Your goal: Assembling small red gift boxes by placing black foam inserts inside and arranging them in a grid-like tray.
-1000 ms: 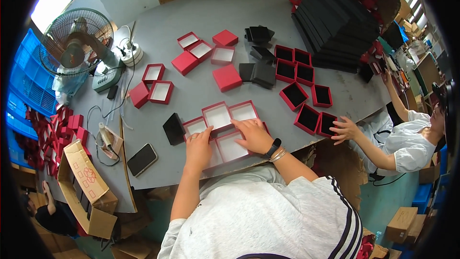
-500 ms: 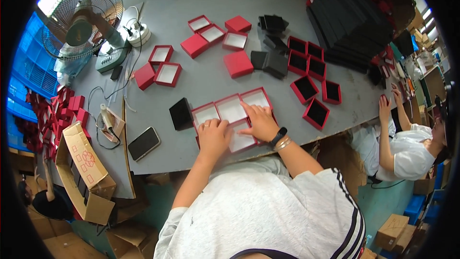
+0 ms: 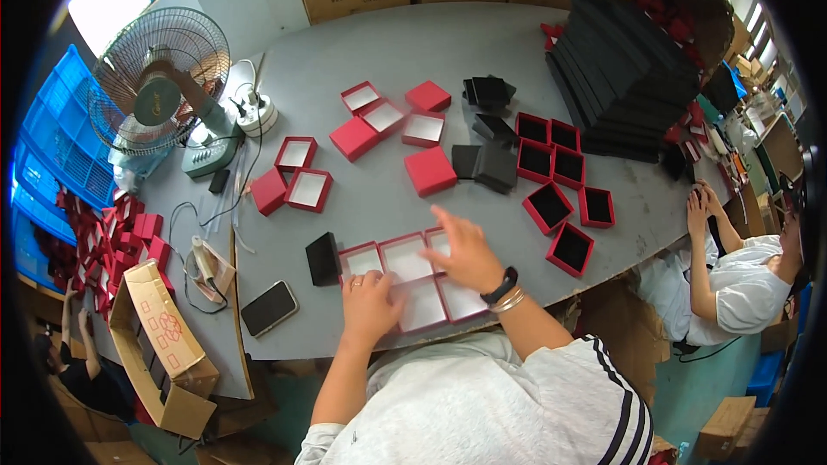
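Head view shows a cluster of red trays (image 3: 405, 260) with white linings at the lower centre of the frame, on the near edge of the grey table (image 3: 379, 43). Its long axis runs left to right. The left hand (image 3: 370, 303) lies flat and open on the lower left trays; the right hand (image 3: 465, 251), fingers spread and blurred, hovers over the right end, nearer the black-lined trays (image 3: 564, 207) further right. A black pad (image 3: 324, 258) sits just left of the cluster.
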Demonstrator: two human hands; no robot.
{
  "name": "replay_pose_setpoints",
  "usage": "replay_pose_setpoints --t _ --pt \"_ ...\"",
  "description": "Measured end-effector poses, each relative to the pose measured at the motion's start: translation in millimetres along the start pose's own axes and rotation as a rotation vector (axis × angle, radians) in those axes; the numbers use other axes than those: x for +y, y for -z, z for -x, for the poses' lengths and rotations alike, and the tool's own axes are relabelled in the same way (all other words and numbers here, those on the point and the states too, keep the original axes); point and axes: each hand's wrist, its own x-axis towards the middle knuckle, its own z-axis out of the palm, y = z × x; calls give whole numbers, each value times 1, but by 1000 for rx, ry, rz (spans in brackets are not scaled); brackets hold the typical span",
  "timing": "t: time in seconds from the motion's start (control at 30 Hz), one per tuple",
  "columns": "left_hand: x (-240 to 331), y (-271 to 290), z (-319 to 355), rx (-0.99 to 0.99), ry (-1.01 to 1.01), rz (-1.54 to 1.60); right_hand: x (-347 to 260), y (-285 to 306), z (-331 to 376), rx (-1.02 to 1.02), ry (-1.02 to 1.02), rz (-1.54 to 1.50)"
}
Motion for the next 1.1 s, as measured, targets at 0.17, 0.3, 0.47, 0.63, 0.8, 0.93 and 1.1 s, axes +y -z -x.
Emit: replay_pose_setpoints --t 0.17,0.3,0.47,0.63,0.8,0.93,1.1 --pt "-11 35 -33 232 -42 -3 33 -8 -83 109 -132 408" --pt "-92 16 -117 292 133 -199 52 -38 -133 -156 -362 623" --pt "-142 6 -160 -67 204 -548 70 -41 -137 -108 -208 397" --pt "-97 20 -139 38 78 -447 79 -51 -149 -50 51 399" --pt "-71 36 -93 -132 -100 -385 75 -81 -197 -176 -15 566" --pt "-98 44 -82 -225 -7 -351 83 -92 -209 -102 55 600" --pt "-84 66 -78 -275 49 -125 56 -63 -188 -64 -98 404"
